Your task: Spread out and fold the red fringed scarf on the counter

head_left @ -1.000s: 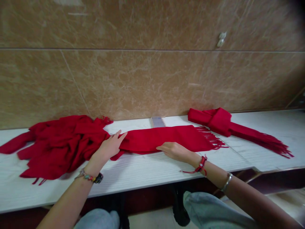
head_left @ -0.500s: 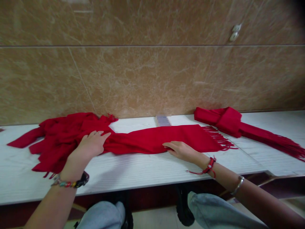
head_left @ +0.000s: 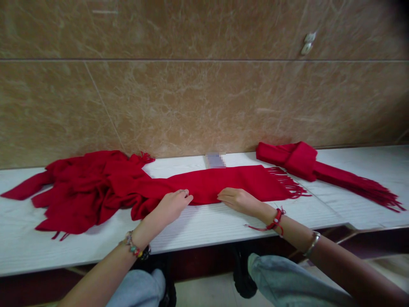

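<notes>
Watching from afar, I see a white counter (head_left: 204,230), the middle red scarf (head_left: 209,184) lying along it, long axis running left to right, the left hand (head_left: 173,205) and right hand (head_left: 240,201) apart at its near edge, whether pinching I cannot tell, and the scarf's fringe (head_left: 286,181) pointing right.

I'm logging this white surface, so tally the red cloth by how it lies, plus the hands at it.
Crumpled heap, scarves within not countable: 1
Flat fringed stretch, meeting the heap: 1
Folded fringed bundle: 1
Hands (left hand, right hand): 2
Total: 5
</notes>
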Demonstrator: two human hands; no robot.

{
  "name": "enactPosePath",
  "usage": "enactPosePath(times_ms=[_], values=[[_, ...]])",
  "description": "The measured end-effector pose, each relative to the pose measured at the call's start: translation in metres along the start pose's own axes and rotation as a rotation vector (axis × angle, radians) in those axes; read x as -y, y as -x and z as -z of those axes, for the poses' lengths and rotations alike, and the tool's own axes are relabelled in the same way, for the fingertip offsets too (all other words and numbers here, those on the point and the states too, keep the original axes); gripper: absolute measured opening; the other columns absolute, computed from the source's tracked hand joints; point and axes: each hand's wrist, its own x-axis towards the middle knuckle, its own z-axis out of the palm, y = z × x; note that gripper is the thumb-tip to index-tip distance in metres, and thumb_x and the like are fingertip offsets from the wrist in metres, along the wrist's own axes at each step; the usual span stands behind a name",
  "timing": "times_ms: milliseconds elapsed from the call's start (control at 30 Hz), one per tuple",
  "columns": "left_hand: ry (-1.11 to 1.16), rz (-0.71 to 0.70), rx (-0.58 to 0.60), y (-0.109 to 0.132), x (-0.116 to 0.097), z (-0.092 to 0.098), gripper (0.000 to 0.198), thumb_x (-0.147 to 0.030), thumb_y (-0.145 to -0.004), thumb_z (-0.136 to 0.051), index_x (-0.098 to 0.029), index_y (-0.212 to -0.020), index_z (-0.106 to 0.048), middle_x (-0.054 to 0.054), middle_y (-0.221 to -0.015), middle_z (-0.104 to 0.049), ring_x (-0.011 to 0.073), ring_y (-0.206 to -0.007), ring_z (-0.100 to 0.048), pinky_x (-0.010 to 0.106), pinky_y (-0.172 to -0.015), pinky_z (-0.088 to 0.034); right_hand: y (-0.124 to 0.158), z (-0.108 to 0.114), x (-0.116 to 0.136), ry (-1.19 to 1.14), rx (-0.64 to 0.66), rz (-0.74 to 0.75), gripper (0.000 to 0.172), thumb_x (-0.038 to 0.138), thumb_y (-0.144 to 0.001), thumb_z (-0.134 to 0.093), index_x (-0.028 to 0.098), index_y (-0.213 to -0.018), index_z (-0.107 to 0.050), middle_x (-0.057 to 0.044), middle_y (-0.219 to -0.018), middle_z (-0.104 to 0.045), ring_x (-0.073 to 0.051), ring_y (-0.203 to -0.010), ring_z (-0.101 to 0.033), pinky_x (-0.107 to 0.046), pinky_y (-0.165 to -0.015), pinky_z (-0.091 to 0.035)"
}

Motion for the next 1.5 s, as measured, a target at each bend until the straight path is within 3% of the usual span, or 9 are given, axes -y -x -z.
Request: enactPosePath(times_ms=[167, 300, 500, 667, 1000, 1200, 1333, 1500], values=[[-0.023, 0.050, -0.043, -0.002, 0.000, -0.006, 0.041, 0.002, -0.076, -0.038, -0.016, -0.111, -0.050, 0.010, -0.102, -0.057, 0.0195, -0.091, -0.056, 0.030, -0.073, -0.047, 0.000, 0.002, 0.000, 0.032, 0.021, -0.078, 0.023, 0.017, -0.088, -0.040, 0.014, -0.091, -0.062, -0.008, -0.086, -0.062, -0.016, -0.079, -0.057, -0.027, -0.071, -0.049], [0.017, 0.072, -0.051, -0.009, -0.007, -0.002, 0.030, -0.006, -0.079, -0.043, -0.013, -0.106, -0.053, 0.011, -0.099, -0.058, 0.0216, -0.090, -0.057, 0.033, -0.075, -0.047, 0.000, 0.001, -0.002, 0.003, -0.008, -0.139, 0.019, 0.018, -0.086, -0.044, 0.015, -0.097, -0.060, -0.008, -0.086, -0.060, -0.016, -0.081, -0.055, -0.027, -0.071, -0.047], [0.070, 0.026, -0.072, -0.027, -0.014, 0.001, 0.024, -0.008, -0.081, -0.043, -0.016, -0.099, -0.056, 0.009, -0.094, -0.060, 0.0197, -0.086, -0.058, 0.030, -0.073, -0.047, 0.000, 0.000, -0.004, 0.001, -0.034, -0.181, 0.013, 0.018, -0.084, -0.048, 0.015, -0.081, -0.060, -0.005, -0.076, -0.057, -0.015, -0.072, -0.052, -0.026, -0.067, -0.044], [0.085, 0.035, -0.070, -0.036, -0.009, -0.001, 0.025, -0.006, -0.081, -0.043, -0.016, -0.096, -0.059, 0.008, -0.090, -0.062, 0.0196, -0.083, -0.060, 0.029, -0.069, -0.047, 0.002, -0.002, -0.007, -0.004, -0.059, -0.244, 0.014, 0.017, -0.085, -0.047, 0.014, -0.081, -0.060, -0.006, -0.076, -0.059, -0.015, -0.073, -0.053, -0.025, -0.068, -0.044], [0.034, 0.028, -0.020, -0.032, -0.014, 0.011, 0.027, 0.000, -0.077, -0.044, -0.014, -0.092, -0.062, 0.010, -0.088, -0.065, 0.0233, -0.083, -0.062, 0.034, -0.070, -0.048, 0.001, 0.002, -0.006, 0.096, 0.051, -0.180, 0.016, 0.019, -0.087, -0.045, 0.014, -0.081, -0.060, -0.005, -0.076, -0.059, -0.015, -0.071, -0.052, -0.026, -0.066, -0.041], [0.021, -0.001, -0.053, -0.025, -0.015, 0.003, 0.028, -0.001, -0.077, -0.044, -0.015, -0.095, -0.061, 0.011, -0.094, -0.063, 0.0209, -0.087, -0.060, 0.031, -0.074, -0.048, 0.015, 0.019, -0.005, 0.198, 0.090, -0.151, 0.012, 0.016, -0.083, -0.048, 0.016, -0.082, -0.060, -0.006, -0.081, -0.058, -0.017, -0.076, -0.051, -0.030, -0.071, -0.040], [0.022, -0.030, -0.138, -0.032, -0.026, -0.001, 0.030, 0.000, -0.079, -0.042, -0.016, -0.100, -0.057, 0.012, -0.101, -0.060, 0.0204, -0.092, -0.059, 0.033, -0.078, -0.047, 0.029, 0.022, -0.010, 0.220, 0.099, -0.250, 0.016, 0.010, -0.083, -0.044, 0.016, -0.079, -0.059, -0.005, -0.074, -0.057, -0.016, -0.070, -0.051, -0.028, -0.065, -0.040], [0.061, -0.074, -0.095, -0.055, -0.049, 0.019, 0.023, -0.004, -0.079, -0.047, -0.015, -0.096, -0.058, 0.010, -0.093, -0.062, 0.0219, -0.086, -0.060, 0.034, -0.072, -0.049, 0.035, 0.018, -0.017, 0.195, 0.076, -0.281, 0.015, 0.015, -0.085, -0.045, 0.015, -0.081, -0.059, -0.005, -0.073, -0.059, -0.016, -0.070, -0.053, -0.027, -0.066, -0.041]])
